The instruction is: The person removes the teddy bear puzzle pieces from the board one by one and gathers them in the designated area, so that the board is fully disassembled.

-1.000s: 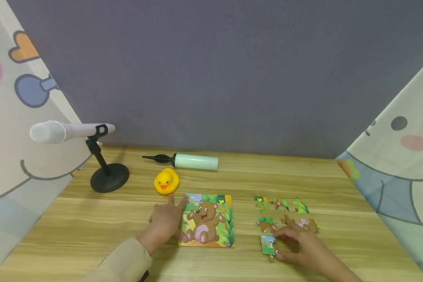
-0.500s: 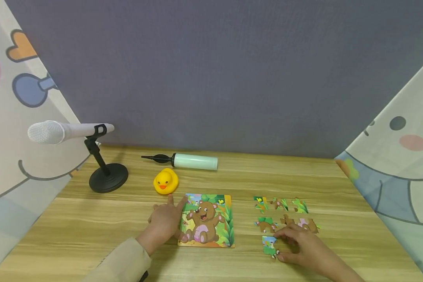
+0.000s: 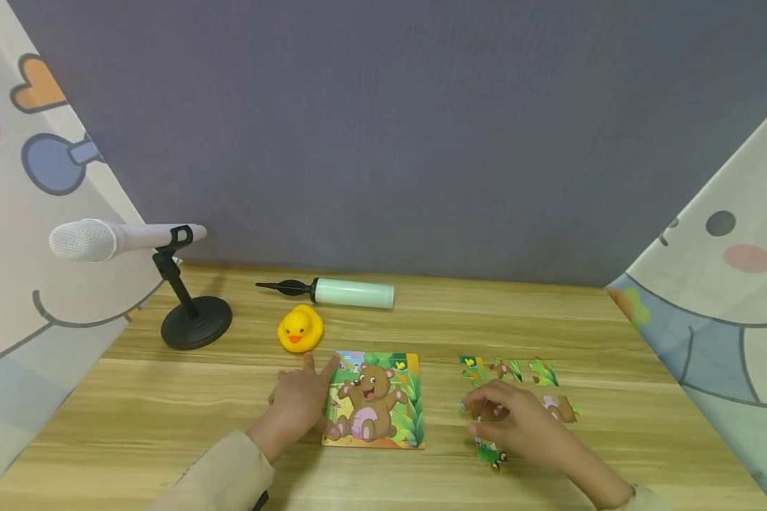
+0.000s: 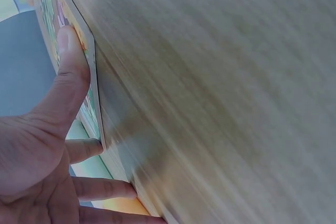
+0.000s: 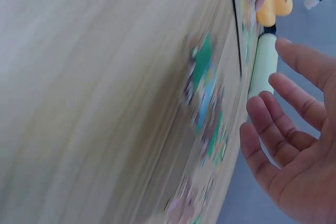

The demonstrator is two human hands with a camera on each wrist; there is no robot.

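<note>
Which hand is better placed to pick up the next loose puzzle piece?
The right hand, probably. It hovers open directly over the loose puzzle pieces, while the left hand rests on the edge of the bear puzzle board, holding it steady.

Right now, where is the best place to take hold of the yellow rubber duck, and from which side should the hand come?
Probably from above, with thumb and fingers on the two flanks of the yellow rubber duck. It sits upright with its beak towards the camera, and its low body is rounded, so the sides offer the widest, steadiest grip. The left hand is nearest.
</note>
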